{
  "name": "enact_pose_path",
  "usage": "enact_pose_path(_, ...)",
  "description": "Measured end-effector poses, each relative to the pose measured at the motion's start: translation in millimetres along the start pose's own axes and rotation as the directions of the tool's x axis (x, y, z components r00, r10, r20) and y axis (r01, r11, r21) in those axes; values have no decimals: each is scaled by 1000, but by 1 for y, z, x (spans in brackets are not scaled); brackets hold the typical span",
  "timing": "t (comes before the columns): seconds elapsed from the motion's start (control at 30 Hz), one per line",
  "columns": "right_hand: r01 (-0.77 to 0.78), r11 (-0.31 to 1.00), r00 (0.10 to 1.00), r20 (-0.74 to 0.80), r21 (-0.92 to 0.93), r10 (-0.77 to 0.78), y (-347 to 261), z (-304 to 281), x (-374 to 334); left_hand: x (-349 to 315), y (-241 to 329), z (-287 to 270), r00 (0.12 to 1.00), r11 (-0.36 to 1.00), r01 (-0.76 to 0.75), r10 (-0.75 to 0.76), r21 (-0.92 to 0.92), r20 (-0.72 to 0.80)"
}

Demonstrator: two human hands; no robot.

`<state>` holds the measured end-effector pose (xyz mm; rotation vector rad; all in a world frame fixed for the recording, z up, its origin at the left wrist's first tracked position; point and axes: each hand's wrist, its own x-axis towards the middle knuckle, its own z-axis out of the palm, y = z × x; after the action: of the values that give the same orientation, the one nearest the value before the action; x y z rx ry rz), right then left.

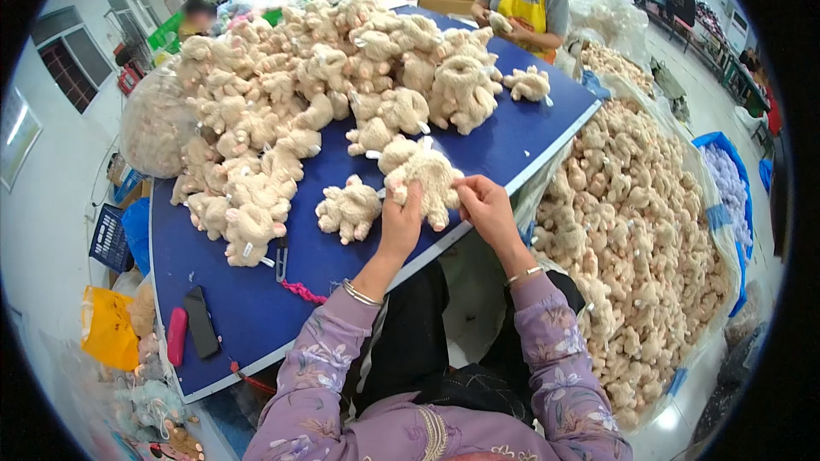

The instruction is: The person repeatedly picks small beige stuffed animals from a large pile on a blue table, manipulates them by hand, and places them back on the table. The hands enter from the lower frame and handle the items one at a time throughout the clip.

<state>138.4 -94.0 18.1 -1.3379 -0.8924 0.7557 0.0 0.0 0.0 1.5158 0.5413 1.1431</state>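
Note:
Over the near edge of the blue table (pixel 478 158) I hold a cream plush toy (pixel 424 177) with stubby limbs and small pink tips. My left hand (pixel 400 220) is closed on its left side, the thumb lying on the fluffy front. The fingers of my right hand (pixel 489 209) pinch the toy's right edge; whether a thread or tag is between them I cannot make out. Just left of my left hand lies another plush toy (pixel 348 209), flat on the table. A big heap of similar plush toys (pixel 282 90) covers the far and left part of the tabletop.
Thread snips (pixel 282 260) with a pink cord lie left of my arm. A dark phone (pixel 201 322) and a pink case (pixel 177 335) are at the table's left corner. A large sack of plush toys (pixel 623 239) stands on the right. Across the table, a person in a yellow apron (pixel 523 10) handles a toy.

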Motion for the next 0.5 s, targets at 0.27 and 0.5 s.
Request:
enact_pose_path(0.27,-304,930,952,43,204,302,-14,1,-5,-1,-4,-9,982,992,126,-121,-24,147)
enact_pose_path(0.5,-92,994,990,116,62,84,-14,-3,-5,-4,19,3,992,989,-29,11,143,124)
